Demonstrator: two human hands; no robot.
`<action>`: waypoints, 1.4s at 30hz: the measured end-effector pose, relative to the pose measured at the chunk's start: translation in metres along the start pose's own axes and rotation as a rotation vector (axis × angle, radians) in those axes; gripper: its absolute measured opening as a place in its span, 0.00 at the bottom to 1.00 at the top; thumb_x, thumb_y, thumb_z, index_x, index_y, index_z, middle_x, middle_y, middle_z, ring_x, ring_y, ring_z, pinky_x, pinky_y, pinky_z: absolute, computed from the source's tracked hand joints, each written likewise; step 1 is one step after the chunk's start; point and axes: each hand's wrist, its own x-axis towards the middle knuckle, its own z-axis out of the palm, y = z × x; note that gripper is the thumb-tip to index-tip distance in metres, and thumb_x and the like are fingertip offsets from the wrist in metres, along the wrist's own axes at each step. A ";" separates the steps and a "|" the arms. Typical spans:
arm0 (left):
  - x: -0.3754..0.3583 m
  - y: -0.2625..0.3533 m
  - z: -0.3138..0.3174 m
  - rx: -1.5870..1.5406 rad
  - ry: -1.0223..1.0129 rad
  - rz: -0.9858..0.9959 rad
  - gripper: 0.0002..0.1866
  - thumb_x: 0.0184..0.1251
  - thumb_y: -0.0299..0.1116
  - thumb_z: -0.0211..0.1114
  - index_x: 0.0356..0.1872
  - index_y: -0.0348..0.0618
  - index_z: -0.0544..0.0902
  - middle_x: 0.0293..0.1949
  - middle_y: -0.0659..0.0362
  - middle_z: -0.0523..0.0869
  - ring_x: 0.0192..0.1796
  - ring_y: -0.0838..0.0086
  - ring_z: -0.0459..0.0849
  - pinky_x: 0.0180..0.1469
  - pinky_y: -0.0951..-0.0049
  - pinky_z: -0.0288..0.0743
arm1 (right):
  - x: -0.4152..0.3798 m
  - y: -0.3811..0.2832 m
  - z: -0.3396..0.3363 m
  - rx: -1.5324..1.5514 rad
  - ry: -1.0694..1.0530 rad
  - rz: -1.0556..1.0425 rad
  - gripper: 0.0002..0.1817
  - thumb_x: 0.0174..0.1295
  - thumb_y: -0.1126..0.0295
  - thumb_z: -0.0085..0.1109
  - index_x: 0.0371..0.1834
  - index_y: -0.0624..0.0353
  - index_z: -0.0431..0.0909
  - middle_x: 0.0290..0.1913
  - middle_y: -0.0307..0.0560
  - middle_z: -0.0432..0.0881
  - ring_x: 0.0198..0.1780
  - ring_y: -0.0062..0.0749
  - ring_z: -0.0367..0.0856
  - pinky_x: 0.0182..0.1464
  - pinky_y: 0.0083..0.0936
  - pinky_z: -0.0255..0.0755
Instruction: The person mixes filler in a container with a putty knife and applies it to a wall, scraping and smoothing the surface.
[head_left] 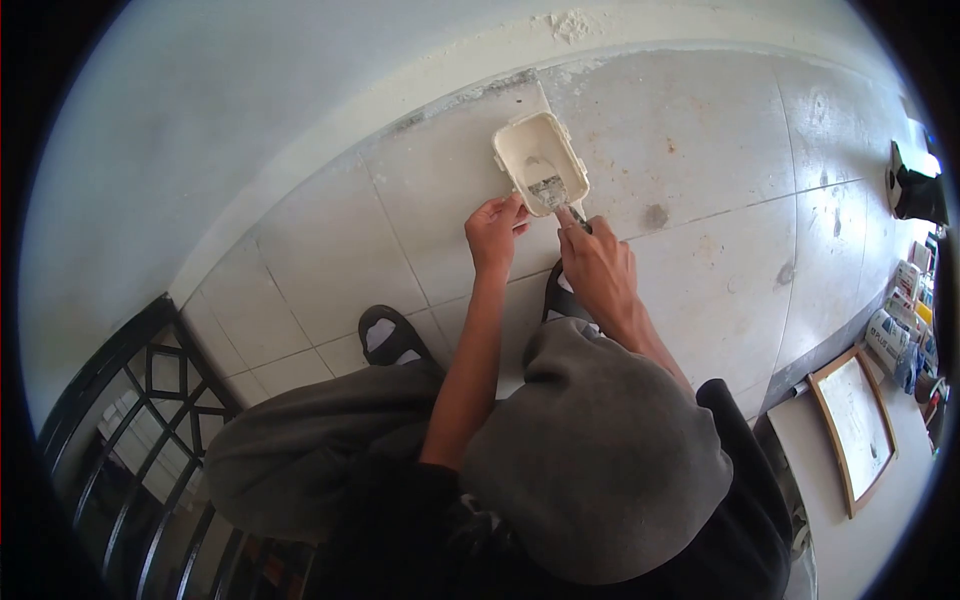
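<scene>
A cream plastic tub point(508, 150) with latch tabs on its sides is at the tiled floor in front of me, with some pale paste smeared inside. My left hand point(493, 232) has its fingers curled at the tub's near left corner, pinching the rim. My right hand point(598, 258) is wrapped around the handle of a putty knife point(548, 189). The knife's metal blade, coated with grey-white residue, reaches into the near end of the tub. Part of the handle is hidden under my right fingers.
A pale wall point(250, 130) curves behind the tub, with a lump of plaster point(570, 26) near its base. At left stands a black metal grille point(140, 400). At right are a framed board point(858, 425), several packages point(888, 338) and a dark shoe point(915, 195).
</scene>
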 end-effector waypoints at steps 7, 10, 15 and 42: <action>-0.001 0.000 0.004 0.004 -0.009 -0.021 0.16 0.69 0.37 0.67 0.43 0.31 0.82 0.38 0.53 0.87 0.40 0.68 0.88 0.41 0.69 0.84 | 0.001 0.008 0.007 -0.029 0.029 -0.001 0.20 0.67 0.67 0.54 0.62 0.50 0.77 0.36 0.58 0.79 0.26 0.56 0.82 0.27 0.45 0.77; -0.001 0.002 0.004 -0.008 0.001 -0.022 0.15 0.69 0.37 0.67 0.43 0.31 0.82 0.38 0.53 0.87 0.40 0.69 0.88 0.41 0.70 0.84 | 0.007 -0.004 -0.005 0.044 0.114 -0.035 0.19 0.67 0.67 0.54 0.61 0.50 0.78 0.35 0.58 0.79 0.26 0.55 0.82 0.27 0.45 0.77; -0.004 0.003 0.007 -0.012 0.018 -0.002 0.16 0.69 0.37 0.67 0.45 0.31 0.81 0.39 0.53 0.87 0.40 0.68 0.88 0.40 0.70 0.84 | 0.011 0.005 0.012 -0.034 0.082 -0.025 0.18 0.67 0.66 0.55 0.60 0.48 0.79 0.35 0.57 0.80 0.27 0.55 0.83 0.29 0.46 0.77; 0.000 -0.002 0.007 0.085 0.059 0.044 0.18 0.68 0.38 0.68 0.47 0.29 0.80 0.42 0.54 0.84 0.46 0.68 0.87 0.37 0.69 0.85 | 0.011 0.006 0.012 0.038 0.128 -0.011 0.16 0.66 0.66 0.56 0.56 0.47 0.82 0.35 0.57 0.81 0.28 0.57 0.83 0.29 0.47 0.78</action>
